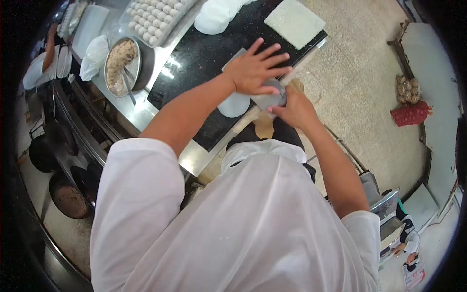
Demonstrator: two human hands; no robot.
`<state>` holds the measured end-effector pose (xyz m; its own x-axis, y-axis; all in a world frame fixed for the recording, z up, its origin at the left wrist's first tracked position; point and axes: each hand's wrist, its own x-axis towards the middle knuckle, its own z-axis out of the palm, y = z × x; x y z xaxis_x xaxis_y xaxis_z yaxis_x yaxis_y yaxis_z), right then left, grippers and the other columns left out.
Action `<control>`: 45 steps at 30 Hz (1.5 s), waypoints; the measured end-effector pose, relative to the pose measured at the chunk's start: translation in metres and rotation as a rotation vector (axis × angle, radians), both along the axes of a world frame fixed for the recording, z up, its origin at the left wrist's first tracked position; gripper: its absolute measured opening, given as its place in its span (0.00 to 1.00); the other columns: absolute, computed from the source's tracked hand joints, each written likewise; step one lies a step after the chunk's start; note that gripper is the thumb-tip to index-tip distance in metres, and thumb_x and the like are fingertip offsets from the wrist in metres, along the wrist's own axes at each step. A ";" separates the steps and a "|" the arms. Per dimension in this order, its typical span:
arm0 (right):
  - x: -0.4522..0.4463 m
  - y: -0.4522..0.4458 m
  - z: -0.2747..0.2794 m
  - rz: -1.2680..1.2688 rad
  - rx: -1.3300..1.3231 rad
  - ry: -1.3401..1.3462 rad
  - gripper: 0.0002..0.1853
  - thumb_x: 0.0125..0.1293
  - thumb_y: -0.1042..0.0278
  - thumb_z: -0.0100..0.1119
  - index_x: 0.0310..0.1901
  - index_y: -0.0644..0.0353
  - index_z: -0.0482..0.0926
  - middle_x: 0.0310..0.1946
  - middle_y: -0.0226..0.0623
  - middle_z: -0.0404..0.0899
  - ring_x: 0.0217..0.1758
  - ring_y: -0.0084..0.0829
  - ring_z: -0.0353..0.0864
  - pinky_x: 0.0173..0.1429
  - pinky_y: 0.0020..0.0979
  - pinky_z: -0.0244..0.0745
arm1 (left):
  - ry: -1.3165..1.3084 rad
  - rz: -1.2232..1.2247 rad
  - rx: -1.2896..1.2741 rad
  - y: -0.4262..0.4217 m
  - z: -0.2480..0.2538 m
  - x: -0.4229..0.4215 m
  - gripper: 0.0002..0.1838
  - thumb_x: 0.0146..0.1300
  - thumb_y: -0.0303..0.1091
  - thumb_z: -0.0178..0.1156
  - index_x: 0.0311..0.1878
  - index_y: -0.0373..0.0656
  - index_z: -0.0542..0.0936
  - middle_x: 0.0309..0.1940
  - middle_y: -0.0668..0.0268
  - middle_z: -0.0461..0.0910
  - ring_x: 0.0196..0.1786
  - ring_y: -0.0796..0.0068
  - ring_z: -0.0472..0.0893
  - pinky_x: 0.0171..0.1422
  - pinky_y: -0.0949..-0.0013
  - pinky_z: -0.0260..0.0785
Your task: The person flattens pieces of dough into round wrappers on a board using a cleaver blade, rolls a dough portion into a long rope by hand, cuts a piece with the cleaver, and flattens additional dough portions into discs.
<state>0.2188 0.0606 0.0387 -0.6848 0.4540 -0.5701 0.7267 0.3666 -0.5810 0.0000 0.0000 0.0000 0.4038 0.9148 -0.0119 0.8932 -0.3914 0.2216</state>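
Observation:
Fingers spread, my left hand (255, 70) lies palm down over a broad flat metal blade (270, 100), near the front edge of the black worktop (194, 73). My right hand (297, 108) grips the blade at its right side, thumb on its face; the part inside the fist is hidden. Beside the blade, partly under my left wrist, is a thin white round dough wrapper (234, 104). More white round wrappers (212, 17) lie overlapping at the worktop's far end. A folded pale cloth (294, 23) rests at the far right corner.
Left of the worktop stand a metal bowl (138, 73) of pale filling with a spoon, a white plastic bag (95, 57) and a tray of several dough balls (158, 19). Woks (70, 194) sit lower left. Another person (46, 63) works at far left; a red net sack (410, 114) lies right.

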 end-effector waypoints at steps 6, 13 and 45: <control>0.044 -0.065 -0.026 0.002 -0.089 0.157 0.41 0.55 0.44 0.77 0.62 0.66 0.74 0.47 0.61 0.85 0.55 0.60 0.85 0.62 0.56 0.75 | -0.057 0.098 -0.074 -0.062 0.019 0.022 0.42 0.66 0.74 0.51 0.80 0.66 0.65 0.82 0.64 0.58 0.85 0.53 0.51 0.85 0.34 0.32; 0.038 -0.046 -0.014 -0.095 0.024 0.081 0.36 0.55 0.46 0.78 0.54 0.67 0.74 0.41 0.61 0.86 0.48 0.60 0.86 0.53 0.52 0.80 | 0.020 -0.032 0.092 -0.021 0.012 0.026 0.41 0.65 0.73 0.54 0.78 0.67 0.67 0.80 0.66 0.63 0.85 0.57 0.54 0.85 0.35 0.34; 0.007 -0.062 -0.009 0.355 0.045 0.290 0.21 0.64 0.61 0.70 0.49 0.67 0.74 0.36 0.62 0.84 0.44 0.63 0.85 0.50 0.55 0.77 | -1.013 1.143 0.067 -0.142 0.062 0.041 0.15 0.69 0.28 0.67 0.57 0.39 0.84 0.39 0.69 0.83 0.41 0.84 0.81 0.44 0.73 0.76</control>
<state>0.2262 -0.0017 0.0294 -0.9308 0.1822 -0.3168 0.3610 0.5933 -0.7195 0.0409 -0.1419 0.0620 -0.6835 0.7198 -0.1213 0.2025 0.3466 0.9159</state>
